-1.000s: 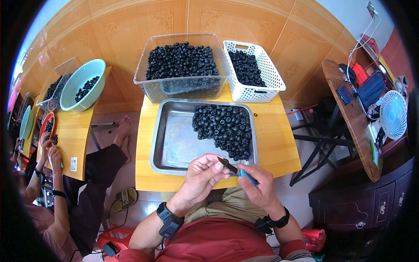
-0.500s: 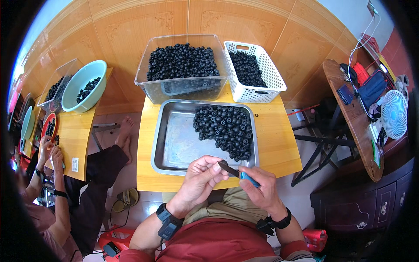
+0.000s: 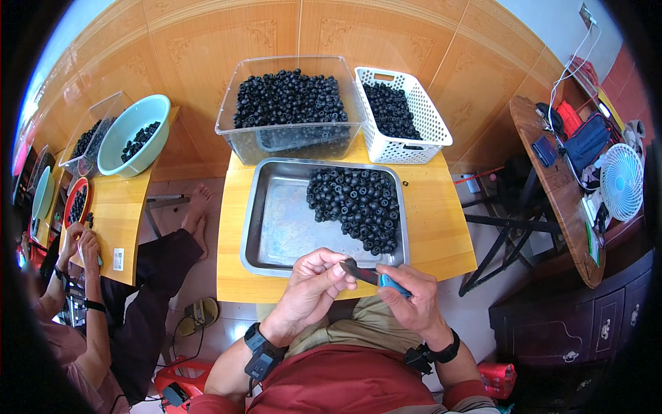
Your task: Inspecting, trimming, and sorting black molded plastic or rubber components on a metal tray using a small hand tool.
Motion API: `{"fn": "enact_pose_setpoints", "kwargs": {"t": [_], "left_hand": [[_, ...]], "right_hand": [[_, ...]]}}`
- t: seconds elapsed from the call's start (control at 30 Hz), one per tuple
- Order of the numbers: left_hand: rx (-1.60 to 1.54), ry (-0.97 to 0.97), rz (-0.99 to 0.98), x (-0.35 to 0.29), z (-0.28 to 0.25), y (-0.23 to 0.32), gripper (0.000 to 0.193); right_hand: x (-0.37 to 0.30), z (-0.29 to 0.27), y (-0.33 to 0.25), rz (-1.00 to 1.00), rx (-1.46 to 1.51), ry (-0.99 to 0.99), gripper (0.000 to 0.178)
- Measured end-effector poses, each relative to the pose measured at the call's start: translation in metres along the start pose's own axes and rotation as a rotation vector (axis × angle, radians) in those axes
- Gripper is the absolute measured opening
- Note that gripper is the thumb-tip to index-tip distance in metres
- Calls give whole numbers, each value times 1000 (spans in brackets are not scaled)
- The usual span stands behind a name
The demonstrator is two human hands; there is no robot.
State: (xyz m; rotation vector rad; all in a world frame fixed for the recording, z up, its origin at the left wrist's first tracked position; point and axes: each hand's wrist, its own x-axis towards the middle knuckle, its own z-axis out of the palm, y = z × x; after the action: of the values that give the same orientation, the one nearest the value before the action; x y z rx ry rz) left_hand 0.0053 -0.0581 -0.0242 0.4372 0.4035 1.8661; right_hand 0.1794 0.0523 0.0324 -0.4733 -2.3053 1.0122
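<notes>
While left hand [image 3: 309, 284] pinches a round black piece [image 3: 351, 262], apparently bracing it, right hand [image 3: 416, 295] grips blue-handled knife [image 3: 385, 281], lower centre.

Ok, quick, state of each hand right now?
Left hand: closed, pinching a small black piece.
Right hand: closed around a blue-handled knife.

Home-like room: patterned wall panels [image 3: 372, 34], dark drawer cabinet [image 3: 552, 331], small fan [image 3: 622, 181], slipper [image 3: 201, 314].

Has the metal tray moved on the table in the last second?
No; the metal tray shows no shift either way against the table or the white basket behind it.
</notes>
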Motion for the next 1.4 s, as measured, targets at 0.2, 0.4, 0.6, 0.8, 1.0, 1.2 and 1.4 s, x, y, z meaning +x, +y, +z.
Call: {"fn": "enact_pose_setpoints", "kwargs": {"t": [0.2, 0.4, 0.6, 0.8, 1.0, 1.2, 1.4], "left_hand": [[-1, -17, 0, -5, 1, 6, 13], [-27, -9, -5, -10, -1, 7, 13], [-30, -7, 0, -14, 1, 12, 12], [-41, -144, 53, -20, 17, 24, 12], [23, -82, 39, -16, 7, 23, 15], [70, -18, -42, -21, 6, 19, 16], [74, -4, -71, -21, -4, 15, 11]], "right_hand": [[2, 3, -5, -10, 23, 25, 35], [3, 4, -8, -36, 31, 22, 37], [3, 4, -10, -58, 2, 14, 35], [-1, -8, 21, 192, 120, 212, 36], [3, 3, 3, 201, 264, 138, 37], [18, 29, -18, 156, 489, -75, 29], [28, 32, -21, 256, 513, -104, 22]]}}
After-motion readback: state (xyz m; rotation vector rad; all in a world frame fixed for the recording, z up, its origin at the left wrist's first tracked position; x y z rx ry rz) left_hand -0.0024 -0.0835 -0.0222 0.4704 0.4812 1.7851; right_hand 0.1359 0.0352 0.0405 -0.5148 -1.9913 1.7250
